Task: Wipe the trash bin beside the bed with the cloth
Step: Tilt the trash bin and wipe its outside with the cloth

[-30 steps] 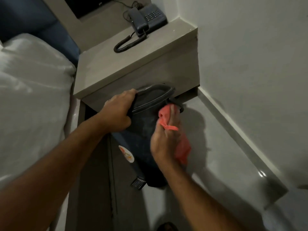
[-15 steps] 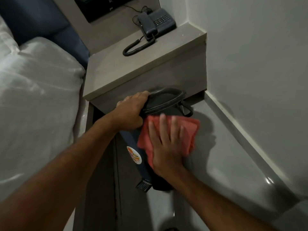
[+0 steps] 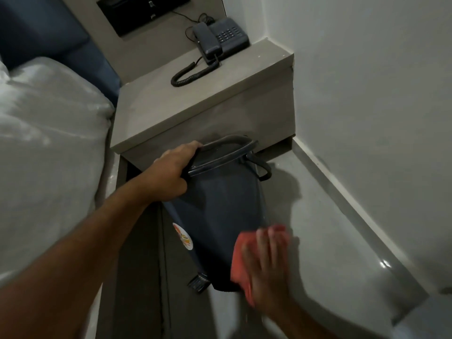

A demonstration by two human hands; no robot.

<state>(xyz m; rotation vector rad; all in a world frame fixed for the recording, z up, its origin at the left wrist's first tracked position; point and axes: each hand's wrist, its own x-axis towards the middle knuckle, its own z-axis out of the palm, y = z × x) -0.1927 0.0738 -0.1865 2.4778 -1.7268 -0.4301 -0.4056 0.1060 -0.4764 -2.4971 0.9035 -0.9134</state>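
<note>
Your left hand (image 3: 171, 176) is closed around the upper rim of the dark trash bin (image 3: 220, 211), fingers curled over the lid's edge at its left side, thumb side toward you. The bin stands on the pale floor (image 3: 330, 241) right in front of the grey bedside unit (image 3: 208, 113), its top tucked just under the unit's front edge, and it looks tilted with its lid leaning away from you. A round sticker (image 3: 183, 236) shows on the bin's left flank, and a small foot pedal (image 3: 198, 282) sticks out at its base. A thin loop handle (image 3: 263, 167) hangs at the bin's right shoulder.

Your right hand (image 3: 266, 270) is spread flat, fingers extended and together, pressing the red cloth (image 3: 241, 255) against the lower right side of the bin near its bottom. The hand is blurred, so the exact finger placement is hard to read, but the cloth lies between your palm and the bin wall, with a corner hanging down below your hand.

The bed (image 3: 49, 143) with its white cover lies to your left, just beside the unit. On the unit's tabletop sits a dark telephone (image 3: 220, 37) at the back right corner, its coiled cord (image 3: 193, 72) curling forward across the surface. A dark panel (image 3: 144, 13) is set into the wall behind it
</note>
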